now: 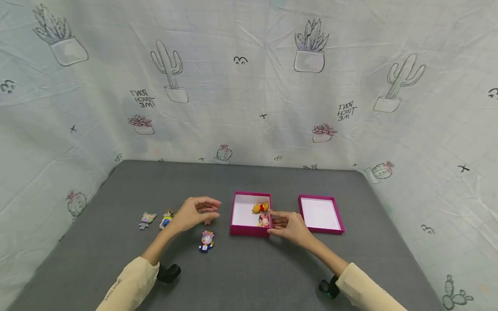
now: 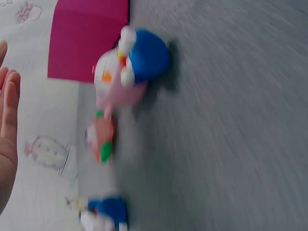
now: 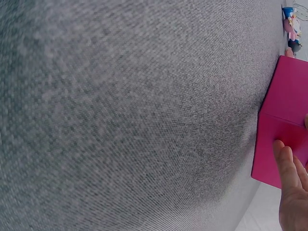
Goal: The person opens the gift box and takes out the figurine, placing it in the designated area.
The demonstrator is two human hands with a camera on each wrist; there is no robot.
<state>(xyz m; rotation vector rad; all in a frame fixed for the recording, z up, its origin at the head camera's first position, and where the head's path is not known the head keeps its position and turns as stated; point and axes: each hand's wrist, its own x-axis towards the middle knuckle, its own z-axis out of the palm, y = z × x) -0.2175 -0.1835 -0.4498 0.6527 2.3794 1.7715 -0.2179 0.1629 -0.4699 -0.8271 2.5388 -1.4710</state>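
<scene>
A magenta box (image 1: 249,231) with a white inside holds a yellow figurine in red (image 1: 260,208) and a pink one (image 1: 264,220) along its right side. My right hand (image 1: 291,227) has its fingertips against the box's right wall; the right wrist view shows fairly straight fingers (image 3: 287,168) touching that magenta wall (image 3: 269,159). Left of the box, my left hand (image 1: 194,212) hovers with relaxed fingers, nothing visible in its grasp. A small reddish figurine (image 1: 208,221) is partly hidden beneath it. Nearer me lies a pink-and-blue figurine (image 1: 206,241), also in the left wrist view (image 2: 149,57).
A magenta-rimmed lid (image 1: 320,215), white side up, lies right of the box. Two more figurines, one greenish-pink (image 1: 147,220) and one blue-and-yellow (image 1: 166,219), lie left of my left hand. Patterned cloth (image 1: 249,86) hangs behind the grey table (image 1: 249,276).
</scene>
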